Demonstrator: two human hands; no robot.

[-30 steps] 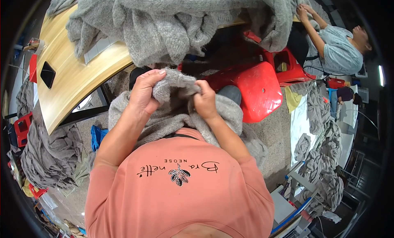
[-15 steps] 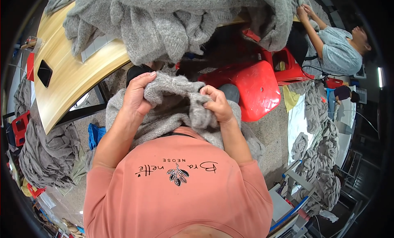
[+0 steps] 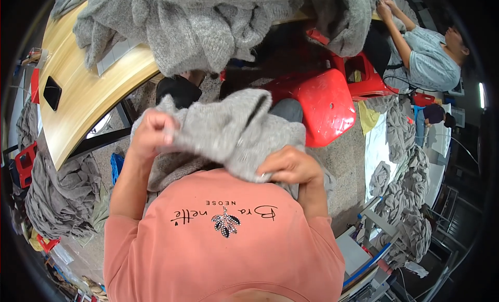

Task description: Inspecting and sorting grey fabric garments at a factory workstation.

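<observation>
A grey knitted garment (image 3: 223, 120) is stretched between my two hands over my lap, partly smeared by motion. My left hand (image 3: 154, 131) is closed on its left edge, the fingers curled and blurred. On the right, my right hand (image 3: 292, 165) pinches the garment's lower edge close to my shirt. A dark slit-like fold opens near the top of the cloth. More of the knit hangs below over my lap, partly hidden by my arms.
A wooden table (image 3: 67, 125) curves ahead and left, bearing a heap of grey knits (image 3: 202, 31) and a black phone (image 3: 52, 93). Red stools (image 3: 327, 109) stand ahead right. Grey piles (image 3: 62, 193) lie at both sides. A co-worker (image 3: 429, 57) handles knit at far right.
Both hands have come down toward me and moved farther apart. The garment, bunched into a loop before, is now spread flatter between them.
</observation>
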